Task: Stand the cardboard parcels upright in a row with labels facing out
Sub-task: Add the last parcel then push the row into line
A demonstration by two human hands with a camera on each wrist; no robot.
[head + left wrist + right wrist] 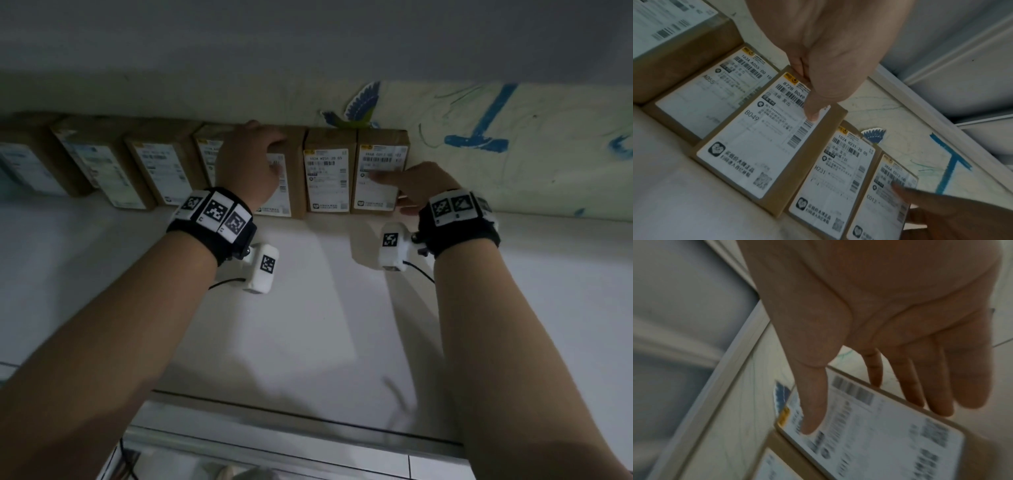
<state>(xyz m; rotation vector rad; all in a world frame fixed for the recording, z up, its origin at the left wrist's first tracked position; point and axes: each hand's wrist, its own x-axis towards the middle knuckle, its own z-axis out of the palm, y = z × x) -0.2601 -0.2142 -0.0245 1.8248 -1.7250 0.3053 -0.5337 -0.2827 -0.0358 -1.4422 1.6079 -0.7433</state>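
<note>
Several brown cardboard parcels stand upright in a row against the wall, white labels facing me. My left hand point(270, 150) point(807, 92) grips the top of the third parcel from the right, marked B049 point(282, 195) point(748, 155), fingers curled over its top edge and thumb on the label. My right hand point(397, 186) point(861, 410) holds the rightmost parcel, marked C012 point(376, 198) point(879, 211) point(890, 443), thumb on the label and fingers along its right side. Between the two stands the H231 parcel point(327, 178) point(828, 186).
More labelled parcels point(161, 171) continue the row to the left, out to the frame's edge. The white tabletop point(308, 308) stretches toward me to its front edge point(308, 421). Behind the row, the wall point(513, 164) carries blue scribbles and a bird sticker point(361, 102).
</note>
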